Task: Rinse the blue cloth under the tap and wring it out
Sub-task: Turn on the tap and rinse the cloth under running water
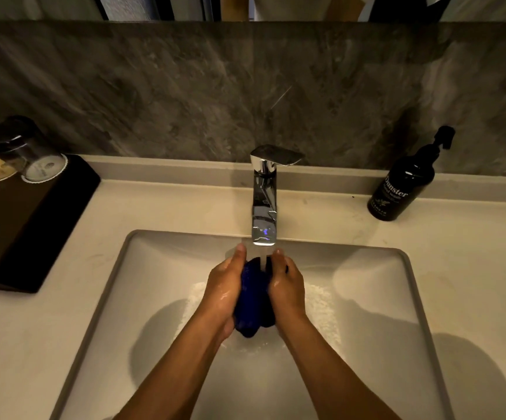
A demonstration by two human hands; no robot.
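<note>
The blue cloth (pixel 253 298) is bunched up between my two hands over the middle of the white sink (pixel 376 298). My left hand (pixel 224 291) grips its left side and my right hand (pixel 286 287) grips its right side, both wet. The chrome tap (pixel 264 207) stands just behind my fingertips, and a stream of water runs from its spout onto the top of the cloth. The cloth's lower end hangs out below my palms. Water splashes in the basin around it.
A black hand-wash pump bottle (pixel 403 186) stands on the counter at the back right. At the left lies a dark tray (pixel 30 231) with upturned glasses (pixel 21 150) on it. A grey stone wall rises behind the counter.
</note>
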